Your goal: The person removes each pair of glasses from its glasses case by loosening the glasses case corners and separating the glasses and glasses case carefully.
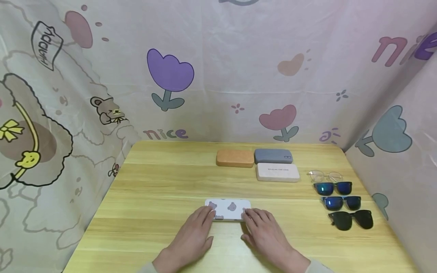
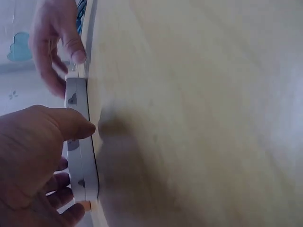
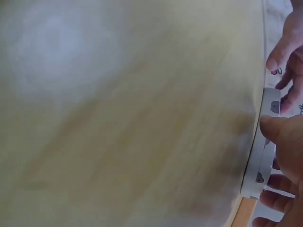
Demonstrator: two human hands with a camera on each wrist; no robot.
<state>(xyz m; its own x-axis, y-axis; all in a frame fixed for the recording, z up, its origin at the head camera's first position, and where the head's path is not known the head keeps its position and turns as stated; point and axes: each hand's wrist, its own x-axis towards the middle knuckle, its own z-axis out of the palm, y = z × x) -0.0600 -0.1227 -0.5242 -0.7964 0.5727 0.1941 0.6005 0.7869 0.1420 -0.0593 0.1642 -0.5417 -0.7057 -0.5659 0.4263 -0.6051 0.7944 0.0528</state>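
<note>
A white glasses case [image 1: 227,209] printed with grey-brown bear heads lies closed on the wooden table, in front of the person. On its left end rest the fingertips of the left hand [image 1: 194,233]; that thumb points inward, near the table. The right hand [image 1: 268,233] touches the case's right end with its fingers, its thumb also held apart below. Both wrist views show the case [image 2: 81,146] edge-on with its lid seam. Neither hand lifts the case off the table.
Behind stand an orange case [image 1: 235,158], a blue-grey case [image 1: 273,156] and a white case with lettering [image 1: 277,172]. At the right, clear eyeglasses [image 1: 326,176] lie above blue-lensed sunglasses [image 1: 333,188], a second blue pair [image 1: 341,203] and black sunglasses [image 1: 351,220]. Printed curtains surround the table.
</note>
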